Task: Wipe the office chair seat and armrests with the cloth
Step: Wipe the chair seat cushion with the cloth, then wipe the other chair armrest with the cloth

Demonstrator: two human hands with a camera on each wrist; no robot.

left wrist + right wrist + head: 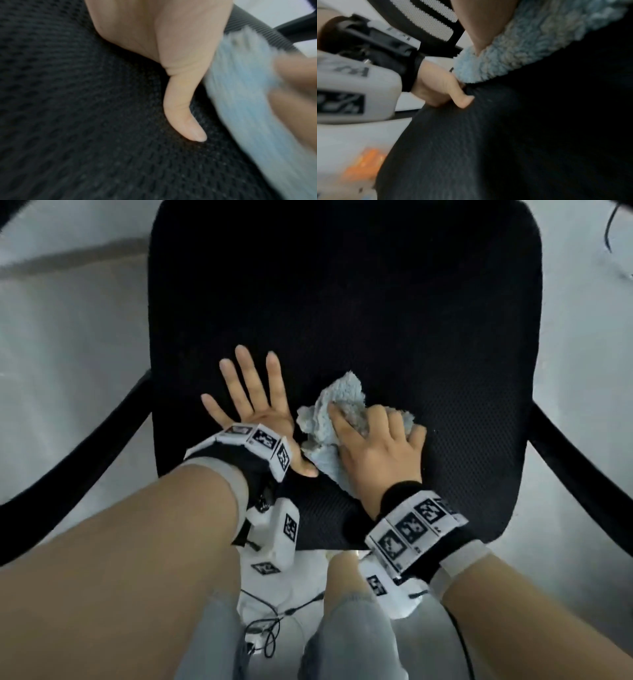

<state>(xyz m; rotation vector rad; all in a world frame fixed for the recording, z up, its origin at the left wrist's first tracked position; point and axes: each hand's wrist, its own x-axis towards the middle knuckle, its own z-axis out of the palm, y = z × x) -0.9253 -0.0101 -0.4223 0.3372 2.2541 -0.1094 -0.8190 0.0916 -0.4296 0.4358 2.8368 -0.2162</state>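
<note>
The black mesh chair seat (342, 302) fills the head view, with a black armrest (85, 446) on the left and another armrest (575, 460) on the right. My left hand (253, 402) lies flat on the seat's front left, fingers spread and holding nothing. Its thumb (185, 115) rests on the mesh. Right beside it, my right hand (376, 440) grips a crumpled light blue fluffy cloth (342, 402) and presses it on the seat. The cloth (240, 94) is motion-blurred in the left wrist view. In the right wrist view the cloth (522, 47) sits under my palm.
Grey floor (68, 337) surrounds the chair. My legs in jeans (349, 638) stand at the seat's front edge, with thin cables (274, 611) on the floor between them. A dark cable (609, 227) hangs at the top right. A blurred orange object (364, 162) lies on the floor.
</note>
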